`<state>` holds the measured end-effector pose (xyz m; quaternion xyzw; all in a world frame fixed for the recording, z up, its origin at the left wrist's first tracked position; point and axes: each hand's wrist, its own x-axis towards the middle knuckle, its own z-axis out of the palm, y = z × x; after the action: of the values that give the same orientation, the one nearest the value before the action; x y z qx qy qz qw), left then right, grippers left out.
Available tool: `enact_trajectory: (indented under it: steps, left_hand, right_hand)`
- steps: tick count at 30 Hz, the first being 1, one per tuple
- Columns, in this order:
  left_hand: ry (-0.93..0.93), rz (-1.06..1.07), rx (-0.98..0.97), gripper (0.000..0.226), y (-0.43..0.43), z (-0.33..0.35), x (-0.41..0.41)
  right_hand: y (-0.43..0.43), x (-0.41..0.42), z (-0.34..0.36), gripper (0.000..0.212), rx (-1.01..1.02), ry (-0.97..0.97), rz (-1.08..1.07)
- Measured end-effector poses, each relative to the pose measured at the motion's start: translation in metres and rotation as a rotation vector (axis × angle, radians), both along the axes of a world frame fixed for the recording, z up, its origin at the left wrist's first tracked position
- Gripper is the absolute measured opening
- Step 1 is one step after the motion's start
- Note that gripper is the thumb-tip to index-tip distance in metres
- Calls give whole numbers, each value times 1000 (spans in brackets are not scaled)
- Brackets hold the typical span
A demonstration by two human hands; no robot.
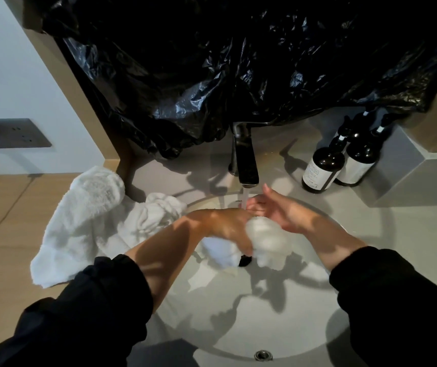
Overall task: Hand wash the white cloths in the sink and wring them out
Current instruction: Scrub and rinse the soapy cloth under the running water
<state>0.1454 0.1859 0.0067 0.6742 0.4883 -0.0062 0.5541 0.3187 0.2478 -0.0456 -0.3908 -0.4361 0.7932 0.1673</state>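
Observation:
Over the round sink [291, 321], my left hand [225, 223] grips a wet bunched white cloth [265, 242]; part of the cloth hangs below that hand near the drain. My right hand [278, 210] is just right of it, with fingers loosely spread in the water stream from the dark faucet [245, 160]. I cannot tell whether its palm touches the cloth. A second, crumpled white cloth [156, 210] lies on the sink's left rim. A larger white towel [79, 223] sprawls over the counter further left.
Two dark pump bottles [320, 168] [357, 162] stand at the back right of the counter. Black plastic sheeting [238, 62] hangs behind the faucet. A wall socket plate [13, 133] with a cable is at the left. An overflow hole [263, 355] sits at the near rim.

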Motion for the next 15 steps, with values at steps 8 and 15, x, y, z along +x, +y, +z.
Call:
enact_trajectory:
  steps: [8,15]
  left_hand:
    - [421,-126,154,28,3,-17,0]
    - [410,-23,360,30,13,-30,-7]
  right_hand:
    - [-21,23,3,87,-147,-276,493]
    - [-21,15,19,35,-9,-335,510]
